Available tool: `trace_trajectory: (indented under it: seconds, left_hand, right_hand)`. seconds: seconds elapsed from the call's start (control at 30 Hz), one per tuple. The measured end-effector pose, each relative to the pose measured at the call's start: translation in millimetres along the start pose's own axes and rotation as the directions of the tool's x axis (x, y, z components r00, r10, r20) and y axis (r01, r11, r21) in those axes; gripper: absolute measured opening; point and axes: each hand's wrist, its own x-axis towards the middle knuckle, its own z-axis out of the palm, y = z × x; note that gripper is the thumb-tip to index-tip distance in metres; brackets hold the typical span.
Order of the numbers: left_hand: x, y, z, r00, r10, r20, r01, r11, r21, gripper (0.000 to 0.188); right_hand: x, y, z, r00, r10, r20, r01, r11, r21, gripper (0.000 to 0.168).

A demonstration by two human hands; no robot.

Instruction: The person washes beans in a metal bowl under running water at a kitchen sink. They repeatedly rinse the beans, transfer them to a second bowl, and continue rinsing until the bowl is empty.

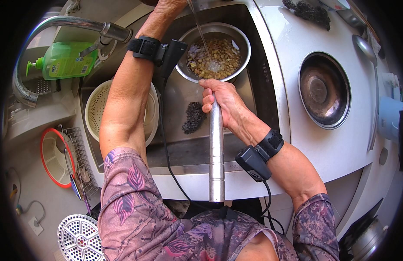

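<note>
My right hand is closed around the top of a long tubular metal handle, the thumb at the rim of a round metal pan. Whether handle and pan join is hidden under the hand. Beans or similar seeds lie under water in the pan, and a thin stream of water falls into them from above. My left forearm reaches over the sink past the top edge; the left hand is out of view. A black mesh scourer lies on the sink floor below the pan.
A cream plastic colander sits at the sink's left, partly behind my forearm. Left of it are a curved faucet and a green soap bottle. On the right counter are a metal bowl, a long ladle and another black scourer.
</note>
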Motion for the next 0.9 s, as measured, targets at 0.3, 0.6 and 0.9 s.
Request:
trace_trajectory:
  seconds: [0.3, 0.6, 0.9]
  left_hand:
    - [0, -2, 1, 1.000, -0.016, 0.001, 0.016, 1.000, -0.023, 0.013]
    - [0, -3, 3, 1.000, -0.028, -0.004, 0.028, 0.999, -0.029, 0.014]
    - [1, -4, 4, 1.000, 0.009, -0.006, -0.009, 0.999, -0.035, 0.012]
  right_hand:
    - [-1, 0, 1, 1.000, -0.004, -0.001, 0.004, 1.000, -0.008, 0.012]
    - [1, 0, -1, 1.000, -0.007, -0.003, 0.007, 1.000, -0.013, 0.013]
    - [-1, 0, 0, 1.000, -0.008, 0.007, 0.008, 1.000, -0.017, 0.012]
